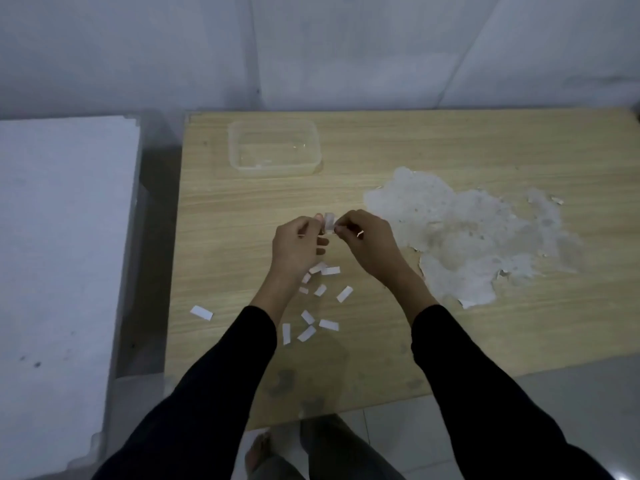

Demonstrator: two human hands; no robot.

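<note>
Above the middle of the wooden table [242, 216], both hands meet around one small white paper slip [329, 222]. My left hand [298, 245] pinches its left side and my right hand [367, 242] pinches its right side. Several more white paper slips [320, 299] lie scattered on the table below my hands, between my black-sleeved forearms. One slip [201, 312] lies apart near the table's left edge. A clear plastic container [273, 147] sits at the far left of the table; it looks empty.
The table's veneer is peeled away in a large pale patch [467, 230] on the right. A white block [62, 258] stands to the left across a narrow gap. A wall runs behind. My foot [258, 452] shows on the tiled floor below the near edge.
</note>
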